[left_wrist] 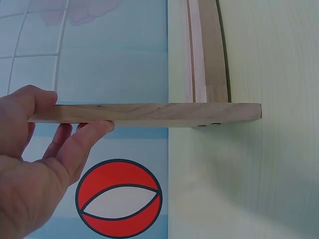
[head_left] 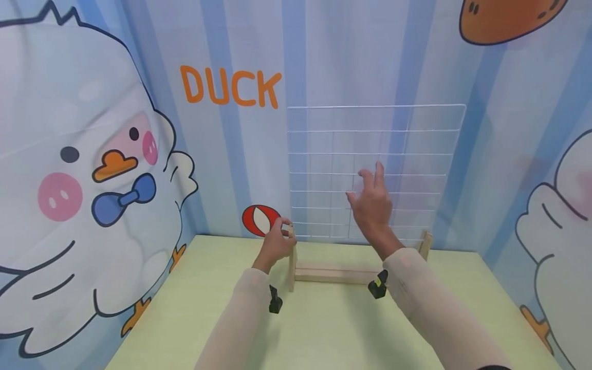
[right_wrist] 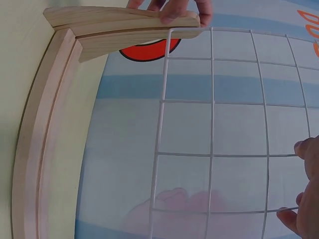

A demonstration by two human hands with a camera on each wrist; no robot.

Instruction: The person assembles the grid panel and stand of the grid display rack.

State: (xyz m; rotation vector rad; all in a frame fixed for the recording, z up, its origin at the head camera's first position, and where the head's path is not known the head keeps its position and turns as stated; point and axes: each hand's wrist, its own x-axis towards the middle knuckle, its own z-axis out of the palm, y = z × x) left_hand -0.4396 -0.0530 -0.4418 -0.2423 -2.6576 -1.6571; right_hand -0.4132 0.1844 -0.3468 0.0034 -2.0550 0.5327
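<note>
A wooden stand (head_left: 333, 275), two side boards joined by a grooved crossbar, rests on the table. With thumb and fingers, my left hand (head_left: 277, 241) pinches the upper end of its left side board (left_wrist: 159, 113). A white wire grid (right_wrist: 212, 104) stands upright above the crossbar. Its lower corner overlaps the top of that board in the right wrist view. My right hand (head_left: 372, 205) is at the grid's middle, thumb and fingers on neighbouring wires. Part of this hand falls outside the right wrist view. The right side board (head_left: 426, 244) is partly behind the right forearm.
The pale yellow table (head_left: 324, 329) ends at a blue striped backdrop (head_left: 254, 154) printed with ducks, a ball and orange lettering. Black wrist devices (head_left: 378, 285) sit on the sleeves.
</note>
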